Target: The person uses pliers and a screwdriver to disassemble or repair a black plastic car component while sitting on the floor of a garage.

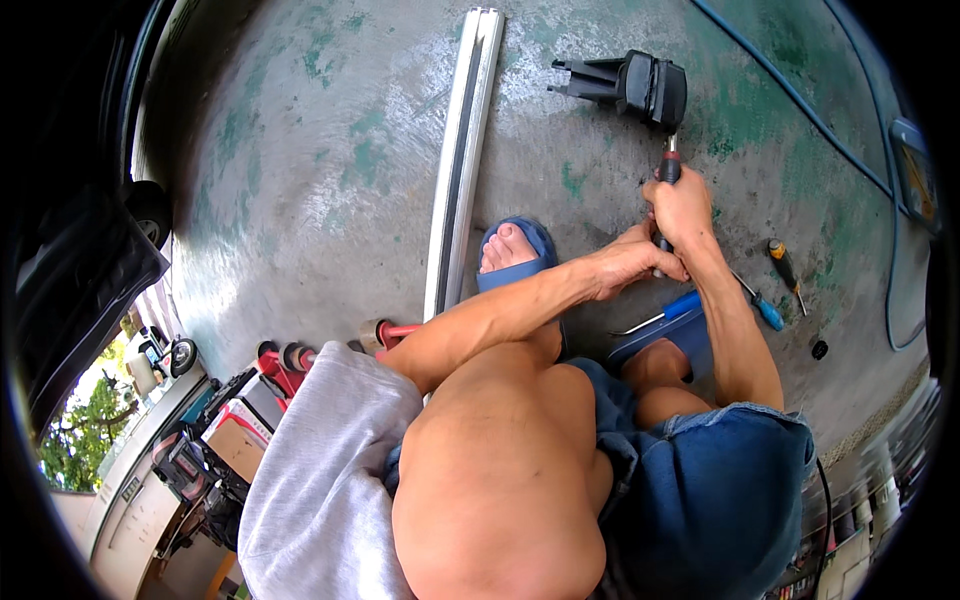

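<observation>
Both my hands are on one tool (671, 165) with a black-and-red grip and a short metal shank; its exact kind I cannot make out. My right hand (685, 208) wraps round the grip from the right. Lower down, my left hand (630, 265) closes on the tool's near end, partly covering it. The shank's far end meets the underside of a black plastic part (652, 88) with two prongs pointing left. Whether the shank goes into that part cannot be seen.
Right of my hands lie a yellow-and-black screwdriver (780, 260) and a blue-handled screwdriver (768, 312). A blue-handled hooked tool (680, 306) is beside my right sandal. A long metal rail (465, 160) crosses the floor at left. A blue hose (790, 85) runs along the right; a red jack (385, 335) stands near my left arm.
</observation>
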Demonstrator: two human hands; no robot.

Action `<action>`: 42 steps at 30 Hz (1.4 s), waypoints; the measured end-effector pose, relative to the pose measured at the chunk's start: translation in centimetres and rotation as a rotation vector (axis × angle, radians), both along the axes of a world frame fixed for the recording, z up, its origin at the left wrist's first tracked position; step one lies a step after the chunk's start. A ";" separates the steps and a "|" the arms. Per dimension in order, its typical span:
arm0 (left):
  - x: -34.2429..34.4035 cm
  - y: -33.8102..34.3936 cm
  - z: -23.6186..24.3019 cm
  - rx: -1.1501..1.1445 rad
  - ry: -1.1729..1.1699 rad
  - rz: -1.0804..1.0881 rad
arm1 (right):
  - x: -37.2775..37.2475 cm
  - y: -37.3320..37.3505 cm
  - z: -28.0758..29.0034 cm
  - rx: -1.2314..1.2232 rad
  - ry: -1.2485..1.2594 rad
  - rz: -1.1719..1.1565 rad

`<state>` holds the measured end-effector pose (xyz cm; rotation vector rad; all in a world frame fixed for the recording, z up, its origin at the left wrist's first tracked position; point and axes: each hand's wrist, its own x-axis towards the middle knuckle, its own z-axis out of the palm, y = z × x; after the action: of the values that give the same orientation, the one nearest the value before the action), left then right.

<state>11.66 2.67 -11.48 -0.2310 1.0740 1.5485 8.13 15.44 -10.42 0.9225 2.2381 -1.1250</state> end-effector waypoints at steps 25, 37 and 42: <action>1.6 -0.4 1.1 -0.357 0.444 -0.063 | 1.6 -1.8 0.0 0.138 0.036 0.137; -8.6 -6.5 4.7 -0.849 1.755 -0.104 | 2.1 -0.8 2.5 0.304 0.029 0.414; -10.4 -6.0 4.3 -0.694 1.582 -0.185 | 1.3 -2.0 5.5 0.398 0.209 0.508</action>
<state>1.22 -3.37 -7.20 0.7688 2.7282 0.9251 9.44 13.48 -4.97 0.3326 2.7118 -0.5773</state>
